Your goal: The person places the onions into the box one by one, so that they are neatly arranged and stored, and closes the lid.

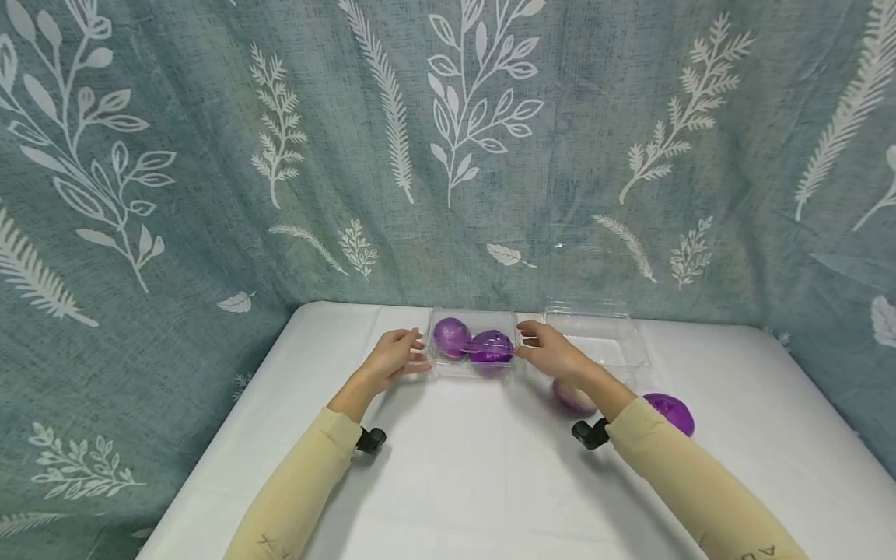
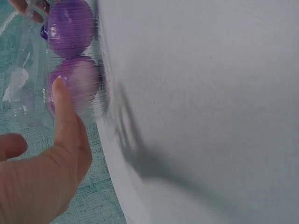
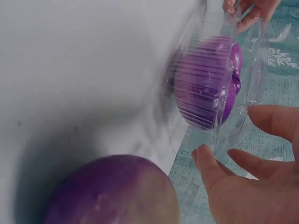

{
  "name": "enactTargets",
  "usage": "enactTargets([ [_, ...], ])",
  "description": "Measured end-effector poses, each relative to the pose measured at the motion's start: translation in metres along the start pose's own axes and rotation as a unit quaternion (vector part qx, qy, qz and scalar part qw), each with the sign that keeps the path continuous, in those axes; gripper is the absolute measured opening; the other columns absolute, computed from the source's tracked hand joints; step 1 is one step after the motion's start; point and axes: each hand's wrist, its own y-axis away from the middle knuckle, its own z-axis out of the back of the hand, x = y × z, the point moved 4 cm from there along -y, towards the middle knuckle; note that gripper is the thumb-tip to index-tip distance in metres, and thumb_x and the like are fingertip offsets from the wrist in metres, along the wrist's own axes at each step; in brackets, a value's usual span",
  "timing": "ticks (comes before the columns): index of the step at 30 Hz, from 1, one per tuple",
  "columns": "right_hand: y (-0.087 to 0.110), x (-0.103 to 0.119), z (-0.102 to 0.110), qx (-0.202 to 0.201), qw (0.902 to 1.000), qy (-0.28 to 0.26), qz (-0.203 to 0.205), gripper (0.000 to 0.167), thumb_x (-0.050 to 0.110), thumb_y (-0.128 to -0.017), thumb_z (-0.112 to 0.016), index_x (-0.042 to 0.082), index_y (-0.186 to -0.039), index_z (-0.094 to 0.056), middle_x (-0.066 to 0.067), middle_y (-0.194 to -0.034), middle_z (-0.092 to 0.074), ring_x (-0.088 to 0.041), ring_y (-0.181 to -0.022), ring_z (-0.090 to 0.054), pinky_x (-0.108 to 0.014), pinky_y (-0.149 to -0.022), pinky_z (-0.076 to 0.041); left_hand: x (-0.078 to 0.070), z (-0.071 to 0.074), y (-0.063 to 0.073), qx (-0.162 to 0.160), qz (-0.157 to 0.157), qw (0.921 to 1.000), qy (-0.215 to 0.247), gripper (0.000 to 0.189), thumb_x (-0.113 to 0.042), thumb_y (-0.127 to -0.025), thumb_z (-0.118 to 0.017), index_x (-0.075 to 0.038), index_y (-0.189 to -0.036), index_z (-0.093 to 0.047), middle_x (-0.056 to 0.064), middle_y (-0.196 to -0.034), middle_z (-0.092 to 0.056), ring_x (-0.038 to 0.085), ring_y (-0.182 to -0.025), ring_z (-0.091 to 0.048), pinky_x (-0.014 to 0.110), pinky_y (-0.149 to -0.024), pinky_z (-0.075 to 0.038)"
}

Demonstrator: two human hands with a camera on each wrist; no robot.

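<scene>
Two round, glossy purple vegetables [image 1: 451, 337] sit side by side in a clear plastic clamshell box [image 1: 470, 317] near the far table edge. At the box's left end is my left hand [image 1: 395, 356], its fingers nearly straight and their tips close to the side wall. My right hand [image 1: 556, 354] is at the opposite end, fingers spread. In the right wrist view its thumb [image 3: 271, 119] meets the rim of the clear lid [image 3: 255, 70], with the other fingertips by the ribbed wall. Neither hand curls round the box.
Another clear clamshell [image 1: 633, 342] lies right of the first, its lid raised toward the leaf-patterned curtain [image 1: 588, 140]. Below it on the white table [image 1: 455, 467] are a purple vegetable with a pale patch [image 1: 575, 397] and a darker purple one [image 1: 672, 412] beside the right forearm.
</scene>
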Motion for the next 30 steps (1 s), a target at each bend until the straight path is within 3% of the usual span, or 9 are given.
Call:
enactTargets([
  [7, 0.0, -0.003, -0.007, -0.029, 0.9994, 0.02, -0.008, 0.06, 0.009, -0.098, -0.06, -0.016, -0.147, -0.034, -0.038, -0.138, -0.051, -0.049, -0.127, -0.054, -0.057, -0.11, -0.051, 0.001, -0.003, 0.009, 0.036, 0.034, 0.9984, -0.029, 0.058, -0.022, -0.109, -0.052, 0.002, -0.156, -0.028, 0.028, -0.149, -0.043, 0.042, -0.128, -0.055, 0.038, -0.091, -0.065],
  [13, -0.002, -0.004, -0.012, -0.035, 0.9988, 0.011, -0.033, 0.062, 0.006, -0.096, -0.058, -0.016, -0.147, -0.032, -0.027, -0.109, -0.068, -0.036, -0.09, -0.071, -0.044, -0.086, -0.063, 0.002, -0.006, 0.009, 0.045, 0.03, 0.9982, -0.026, 0.055, -0.008, -0.107, -0.05, -0.001, -0.156, -0.028, 0.031, -0.144, -0.047, 0.041, -0.119, -0.059, 0.039, -0.091, -0.065],
  [20, -0.004, -0.005, -0.019, -0.021, 0.9976, -0.048, -0.045, 0.066, 0.001, -0.097, -0.055, -0.016, -0.152, -0.022, -0.031, -0.097, -0.069, -0.033, -0.072, -0.071, -0.038, -0.071, -0.067, 0.001, -0.011, 0.006, 0.052, 0.018, 0.998, -0.03, 0.053, -0.004, -0.106, -0.046, 0.0, -0.156, -0.026, 0.036, -0.132, -0.051, 0.026, -0.093, -0.063, 0.038, -0.089, -0.066],
  [25, -0.005, -0.008, -0.021, -0.022, 0.996, -0.063, -0.059, 0.067, 0.002, -0.098, -0.055, -0.013, -0.153, -0.021, -0.031, -0.099, -0.068, -0.02, -0.066, -0.067, -0.038, -0.072, -0.066, 0.0, -0.011, 0.006, 0.046, 0.016, 0.9983, -0.031, 0.053, -0.003, -0.105, -0.047, -0.001, -0.155, -0.029, 0.035, -0.126, -0.055, 0.028, -0.093, -0.062, 0.039, -0.089, -0.066],
  [30, -0.006, -0.008, -0.022, -0.03, 0.9955, -0.062, -0.064, 0.066, 0.002, -0.097, -0.055, -0.011, -0.153, -0.022, -0.029, -0.098, -0.068, -0.019, -0.066, -0.065, -0.038, -0.069, -0.065, 0.0, -0.01, 0.006, 0.034, 0.019, 0.9989, -0.027, 0.053, -0.001, -0.103, -0.049, -0.002, -0.153, -0.032, 0.027, -0.113, -0.06, 0.026, -0.089, -0.062, 0.039, -0.089, -0.066],
])
